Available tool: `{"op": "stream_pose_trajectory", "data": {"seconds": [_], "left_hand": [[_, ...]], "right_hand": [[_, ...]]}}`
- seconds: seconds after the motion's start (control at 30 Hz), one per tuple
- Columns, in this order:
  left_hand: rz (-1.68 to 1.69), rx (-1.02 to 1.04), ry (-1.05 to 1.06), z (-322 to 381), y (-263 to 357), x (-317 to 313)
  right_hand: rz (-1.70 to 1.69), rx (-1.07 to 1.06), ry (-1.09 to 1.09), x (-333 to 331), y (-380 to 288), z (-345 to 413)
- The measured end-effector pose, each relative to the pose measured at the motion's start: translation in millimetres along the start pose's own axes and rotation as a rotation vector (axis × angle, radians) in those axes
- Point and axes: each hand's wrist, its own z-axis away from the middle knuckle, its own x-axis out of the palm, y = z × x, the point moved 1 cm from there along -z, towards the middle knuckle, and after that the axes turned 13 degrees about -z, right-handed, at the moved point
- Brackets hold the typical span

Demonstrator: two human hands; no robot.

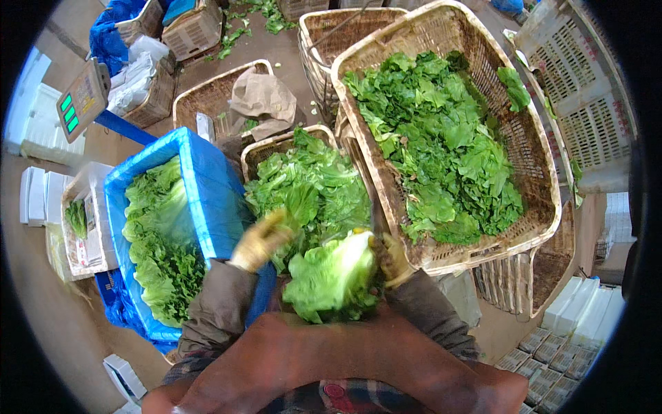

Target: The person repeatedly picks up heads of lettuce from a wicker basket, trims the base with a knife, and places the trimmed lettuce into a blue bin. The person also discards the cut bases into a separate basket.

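Observation:
A head of green lettuce (pixel 336 277) is in front of my body, its pale stem end up to the right. My right hand (pixel 397 261), in a yellowish glove, grips it near that stem end; part of the hand is hidden. My left hand (pixel 261 240), gloved the same way and blurred, has its fingers spread over loose leaves and holds nothing I can see. Below both hands, a plastic basket (pixel 247 160) is heaped with lettuce leaves (pixel 320 186). On the left, a crate lined with blue plastic (pixel 189 181) contains packed lettuce heads (pixel 160 248).
A large dirty basket (pixel 543 207) of loose leaves (pixel 450 150) stands tilted at right. Behind are a basket with brown paper (pixel 264 98) and a scale display (pixel 80 103) on a blue post. White foam boxes (pixel 584 310) are stacked at lower right.

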Motion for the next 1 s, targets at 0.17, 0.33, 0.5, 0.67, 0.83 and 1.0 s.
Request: {"op": "stream_pose_trajectory", "data": {"seconds": [0.17,0.33,0.5,0.67,0.83,1.0], "left_hand": [[0.436,-0.135,-0.258,-26.3,-16.7,101.1],[0.204,-0.025,-0.180,-75.4,-28.7,51.6],[0.127,0.077,-0.041,-119.3,-20.3,68.2],[0.237,0.233,-0.079,-136.9,-11.2,121.6],[0.759,0.476,-0.099,-55.8,-10.4,69.1],[0.646,0.330,0.022,92.6,-43.3,-77.4]], "right_hand": [[-0.058,-0.137,-0.132,-30.4,-6.8,-65.5],[0.535,-0.112,-0.469,-16.9,-146.7,-82.1],[1.264,-0.442,-0.017,-41.1,-196.7,-92.3],[0.129,-0.051,-0.193,-28.6,-111.5,-116.2],[0.586,-0.555,-0.114,99.3,-29.7,-77.4],[0.703,-0.522,-0.345,206.6,-26.9,-87.6]]}}
